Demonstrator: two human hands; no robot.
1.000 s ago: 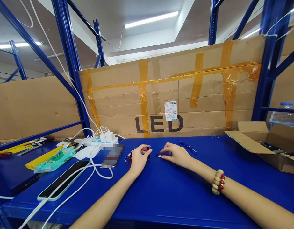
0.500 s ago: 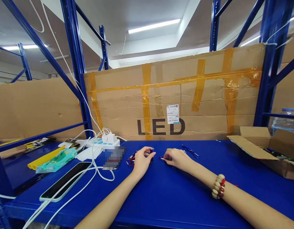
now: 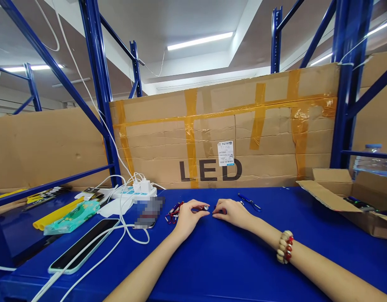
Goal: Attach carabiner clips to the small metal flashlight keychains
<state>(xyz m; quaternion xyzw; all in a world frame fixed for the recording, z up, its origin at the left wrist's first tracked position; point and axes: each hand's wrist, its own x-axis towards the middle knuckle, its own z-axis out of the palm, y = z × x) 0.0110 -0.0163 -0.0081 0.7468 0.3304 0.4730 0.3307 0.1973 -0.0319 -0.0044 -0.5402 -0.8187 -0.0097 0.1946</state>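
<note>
My left hand [image 3: 190, 216] is closed in a pinch around a small dark cylinder [image 3: 206, 208], whose round silver end faces the other hand. Close by on the right, my right hand [image 3: 229, 212] has thumb and fingers pressed together on a small purple-and-silver piece, now mostly hidden by the fingers. A narrow gap separates the two hands, just above the blue tabletop [image 3: 237, 260]. Behind the left hand lies a small heap of red and purple metal pieces with clips [image 3: 172, 214]. A slim blue piece with a clip [image 3: 250, 202] rests beyond the right hand.
To the left are a phone [image 3: 86, 245] under white cables, a blurred-out dark device [image 3: 149, 213], a white power strip [image 3: 138, 192] and a green packet [image 3: 72, 216]. An open cardboard box [image 3: 366, 218] stands at right. A taped cardboard panel [image 3: 168, 147] closes off the back.
The dark cylinder has tipped from upright to lying, its silver end turned toward my right hand. My hands have come closer together, and the right hand's piece is now mostly hidden.
</note>
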